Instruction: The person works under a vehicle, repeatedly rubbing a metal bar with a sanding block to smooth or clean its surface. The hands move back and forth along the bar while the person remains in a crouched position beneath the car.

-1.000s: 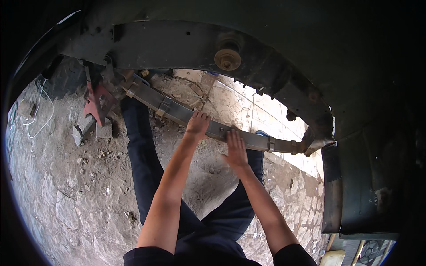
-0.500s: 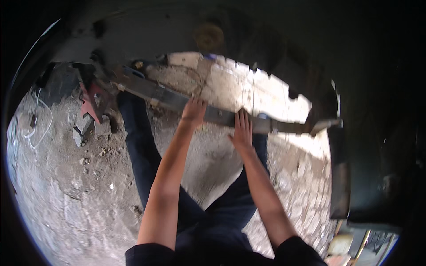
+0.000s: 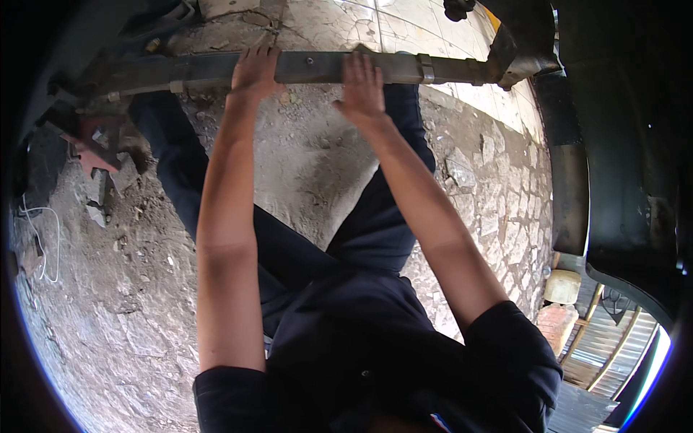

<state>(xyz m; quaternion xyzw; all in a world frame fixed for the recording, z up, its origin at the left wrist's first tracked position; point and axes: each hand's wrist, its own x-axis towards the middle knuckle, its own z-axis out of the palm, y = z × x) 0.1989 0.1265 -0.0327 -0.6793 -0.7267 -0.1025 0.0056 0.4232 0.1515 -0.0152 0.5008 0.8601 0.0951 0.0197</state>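
A steel leaf spring [image 3: 299, 70] stretches across 12 o'clock, where the left hand [image 3: 254, 74], toward 11, bends its fingers over it, grip unclear from here, and the right hand [image 3: 363, 86] lays its fingers straight and unclosed. Even pressure, clear of the metal clip [image 3: 427, 69] at 1 o'clock, would likely steady it best.

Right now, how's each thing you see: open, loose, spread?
Long grey metal bar: banded by metal clips
Bare left hand: across the bar, grip unclear
Bare right hand: open, on the bar
Dark trouser legs: spread apart
Thin white cord: loosely curved
Red metal stand: tilt unclear
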